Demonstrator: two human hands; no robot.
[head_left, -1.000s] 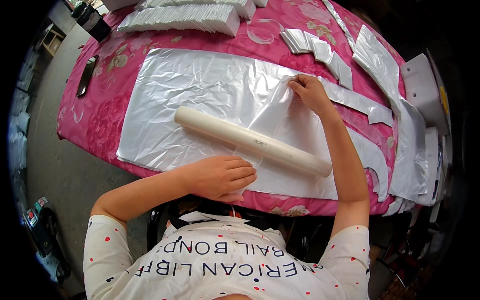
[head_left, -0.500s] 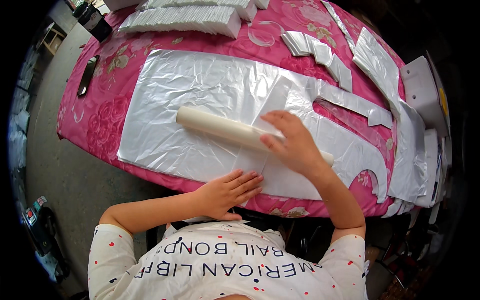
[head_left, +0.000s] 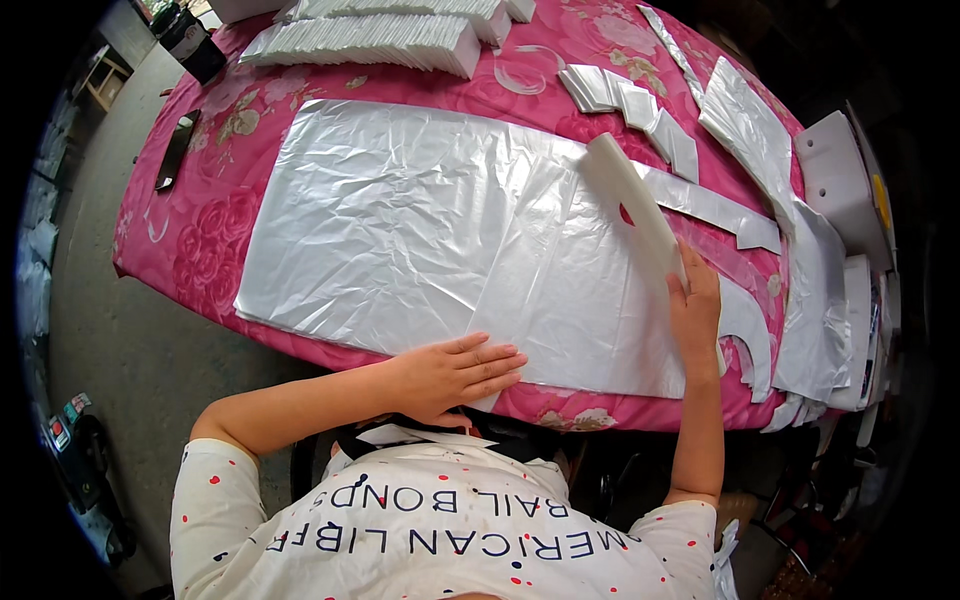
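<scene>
A flat stack of thin silvery-white plastic bags [head_left: 400, 220] lies on the table, creased across its top, with a curved cutout at its right end. My left hand [head_left: 465, 368] rests flat on the stack's near edge, fingers stretched out. Across the stack's right part slants a pale cream tube [head_left: 632, 185], its far end near the stack's back edge. My right hand [head_left: 697, 305] is on the near part of this tube, fingers and thumb about it. The palm and the tube's near end are partly hidden.
A pink floral cloth [head_left: 215, 235] covers the table. Folded white packs [head_left: 365, 47] stand in rows at the back. Small white pieces [head_left: 640, 108] and loose plastic sheets [head_left: 815, 300] lie to the right. A phone [head_left: 178, 150] and a dark jar [head_left: 190, 45] are at the left.
The cream tube has moved right and turned from lying lengthwise to slanting across the stack. My right hand has moved right and nearer with it. My left hand stays at the near edge.
</scene>
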